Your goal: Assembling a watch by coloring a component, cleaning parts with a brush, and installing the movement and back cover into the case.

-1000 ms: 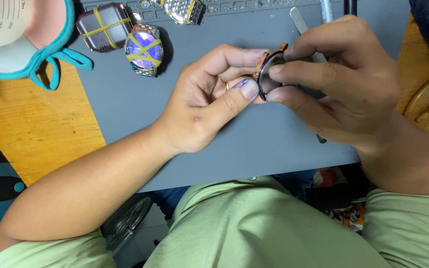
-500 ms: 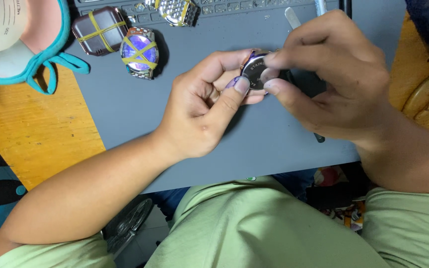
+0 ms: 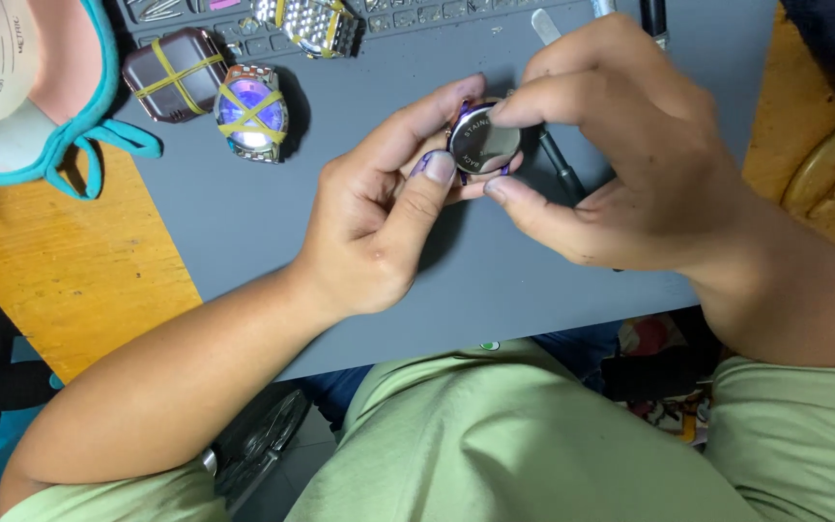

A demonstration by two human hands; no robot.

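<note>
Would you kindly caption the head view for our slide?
Both hands, left and right, hold a round watch case above a grey mat.

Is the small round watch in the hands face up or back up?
Back up: the small round watch shows its plain steel caseback, held between both hands' fingertips.

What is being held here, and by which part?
A small round watch case, metal back up. The left hand pinches its left edge with thumb and fingers; the right hand grips its right rim with fingertips.
</note>
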